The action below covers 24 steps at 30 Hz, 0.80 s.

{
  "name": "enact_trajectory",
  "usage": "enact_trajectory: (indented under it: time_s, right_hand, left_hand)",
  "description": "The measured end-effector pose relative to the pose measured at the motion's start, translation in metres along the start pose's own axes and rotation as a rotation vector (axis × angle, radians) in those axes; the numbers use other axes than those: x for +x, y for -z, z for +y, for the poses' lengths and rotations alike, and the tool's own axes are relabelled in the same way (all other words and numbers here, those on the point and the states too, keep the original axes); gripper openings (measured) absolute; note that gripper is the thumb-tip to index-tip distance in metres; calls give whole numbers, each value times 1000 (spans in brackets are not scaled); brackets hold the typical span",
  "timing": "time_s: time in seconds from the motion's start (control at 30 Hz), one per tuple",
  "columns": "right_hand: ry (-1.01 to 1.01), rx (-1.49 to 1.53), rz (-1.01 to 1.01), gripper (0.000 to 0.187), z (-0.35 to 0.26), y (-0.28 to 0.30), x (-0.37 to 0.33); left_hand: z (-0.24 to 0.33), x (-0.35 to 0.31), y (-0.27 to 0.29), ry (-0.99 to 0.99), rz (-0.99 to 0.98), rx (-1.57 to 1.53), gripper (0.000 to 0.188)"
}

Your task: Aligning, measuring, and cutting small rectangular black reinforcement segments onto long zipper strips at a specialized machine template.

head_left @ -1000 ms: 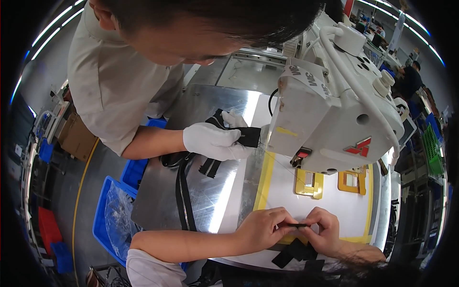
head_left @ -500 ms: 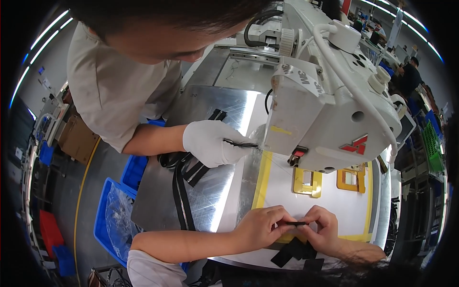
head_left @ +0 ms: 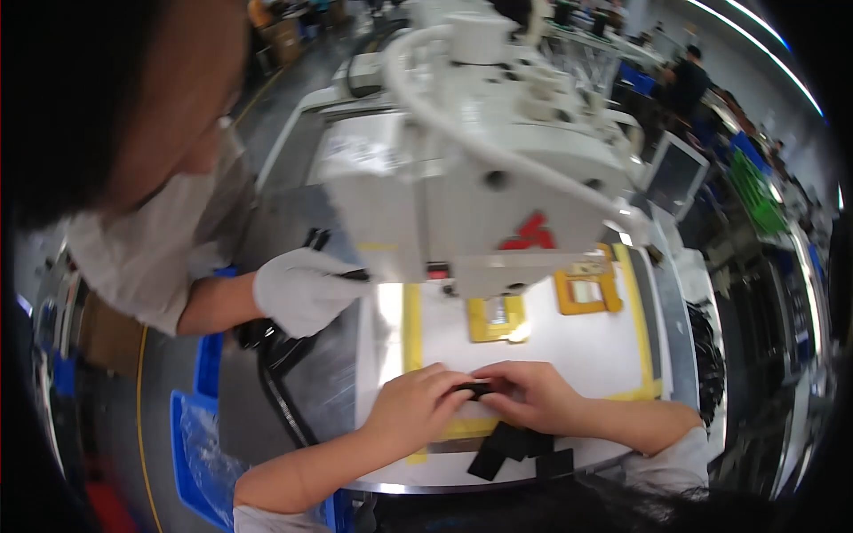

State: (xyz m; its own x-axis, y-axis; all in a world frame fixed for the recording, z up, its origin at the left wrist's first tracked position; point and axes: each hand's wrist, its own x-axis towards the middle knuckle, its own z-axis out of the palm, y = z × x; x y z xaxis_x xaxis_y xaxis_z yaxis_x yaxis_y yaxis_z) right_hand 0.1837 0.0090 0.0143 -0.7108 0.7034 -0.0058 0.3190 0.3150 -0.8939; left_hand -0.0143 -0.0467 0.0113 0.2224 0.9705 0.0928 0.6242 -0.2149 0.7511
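Small black flat strap piece (head_left: 477, 388) pinched between left hand (head_left: 413, 410) and right hand (head_left: 530, 397), fingers closed, long axis edge-parallel, near worktop (head_left: 569, 355) front edge.

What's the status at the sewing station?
Left hand and right hand pinch small black piece. Co-worker's gloved hand beside sewing machine.

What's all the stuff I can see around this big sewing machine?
Sewing machine: one, white, above the table.
White panel: one, yellow-taped edges, under the machine.
Yellow frames: two, on the panel beneath the machine head.
Black strap piece: one, small, pinched between both hands.
Black strap pieces: a few, near table edge.
Co-worker's gloved hand: one, white glove, left of the machine, on black straps.
Blue bins: on the floor, left.
Left hand: bare, gripping the strap piece.
Right hand: bare, same.
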Motion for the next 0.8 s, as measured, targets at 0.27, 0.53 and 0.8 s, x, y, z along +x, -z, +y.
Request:
enact_trajectory:
  time_s: [0.27,0.53,0.8]
  right_hand:
    - [23,-438,492,15,21,117,-21]
    - [-109,-973,738,20,145,241,1]
    - [-213,-1046,769,22,133,229,-11]
  left_hand:
    - [27,-24,21,97,-173,37,23]
    - [38,5,10,9,-286,208,48]
    - [28,-20,17,-17,-140,294,47]
